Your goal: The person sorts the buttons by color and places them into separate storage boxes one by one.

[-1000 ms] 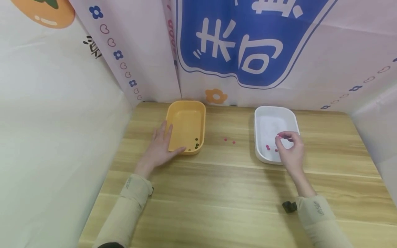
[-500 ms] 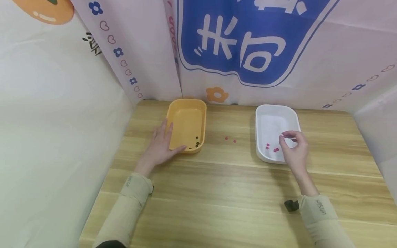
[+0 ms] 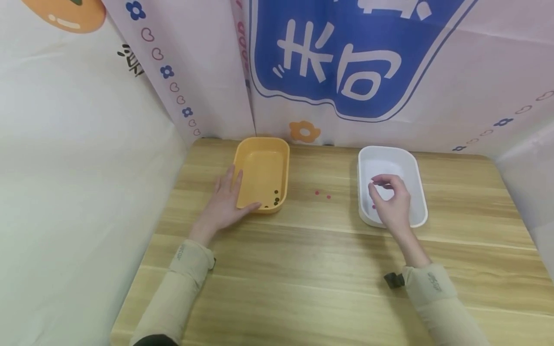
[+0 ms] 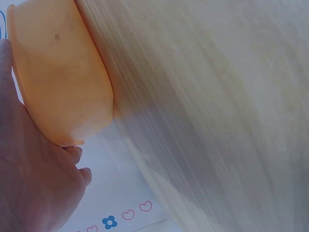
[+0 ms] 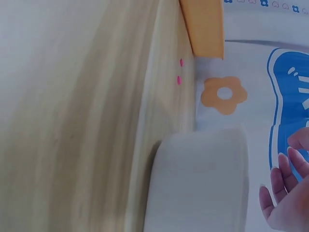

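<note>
My left hand (image 3: pixel 220 209) rests on the left rim of a yellow plastic tray (image 3: pixel 287 168), its fingers spread and the thumb along the front edge. Several small dark round pieces (image 3: pixel 276 200) lie in that tray's front right corner. In the left wrist view the hand lies against the outer wall of the yellow tray (image 4: pixel 63 72). My right hand (image 3: pixel 395 204) hovers over a white tray (image 3: pixel 421 192), thumb and index tips close together with nothing visible between them. It largely hides the pink pieces in this tray; one pink piece (image 3: pixel 374 207) shows beside the thumb.
Two small pink discs (image 3: pixel 322 194) lie on the wooden table (image 3: pixel 303 269) between the trays; the right wrist view shows a pink disc (image 5: pixel 178 80) beyond the white tray's wall (image 5: pixel 198 183). A printed cloth (image 3: pixel 216 72) hangs behind the table.
My right hand first pinches a pink disc over the white tray; half a second later another disc shows in it. Now the hand has shifted left. The left hand stays put.
</note>
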`<move>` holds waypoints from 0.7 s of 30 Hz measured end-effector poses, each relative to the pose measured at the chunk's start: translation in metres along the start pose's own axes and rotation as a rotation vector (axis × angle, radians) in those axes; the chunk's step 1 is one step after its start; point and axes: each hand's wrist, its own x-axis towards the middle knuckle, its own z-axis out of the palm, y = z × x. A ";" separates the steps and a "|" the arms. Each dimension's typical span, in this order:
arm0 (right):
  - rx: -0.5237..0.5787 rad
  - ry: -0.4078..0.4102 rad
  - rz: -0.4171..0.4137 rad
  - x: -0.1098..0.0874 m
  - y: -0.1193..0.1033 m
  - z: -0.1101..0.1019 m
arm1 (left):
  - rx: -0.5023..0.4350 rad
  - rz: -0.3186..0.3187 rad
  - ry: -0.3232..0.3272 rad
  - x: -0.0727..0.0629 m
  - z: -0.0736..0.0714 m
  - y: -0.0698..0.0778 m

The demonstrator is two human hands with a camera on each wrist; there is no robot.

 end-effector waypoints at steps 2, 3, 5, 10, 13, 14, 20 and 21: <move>0.001 -0.022 -0.004 0.001 0.000 0.004 | -0.002 0.001 0.000 0.000 0.000 0.000; -0.001 -0.033 -0.008 0.002 -0.001 0.005 | -0.003 0.000 -0.002 0.000 0.000 0.000; -0.010 -0.055 -0.021 0.003 0.000 0.008 | -0.003 0.002 0.000 0.000 0.000 0.000; -0.026 -0.112 -0.044 0.004 -0.002 0.015 | -0.004 0.008 0.013 0.000 0.001 0.000; -0.039 -0.170 -0.038 0.006 -0.005 0.021 | -0.008 0.008 0.016 0.000 0.000 0.000; -0.044 -0.192 -0.032 0.006 -0.006 0.023 | -0.008 0.008 0.016 0.000 -0.001 0.000; -0.049 -0.280 -0.001 0.008 -0.011 0.036 | -0.003 0.008 0.012 0.001 0.000 -0.001; -0.048 -0.287 0.002 0.008 -0.011 0.038 | -0.002 0.008 0.010 0.000 0.000 -0.001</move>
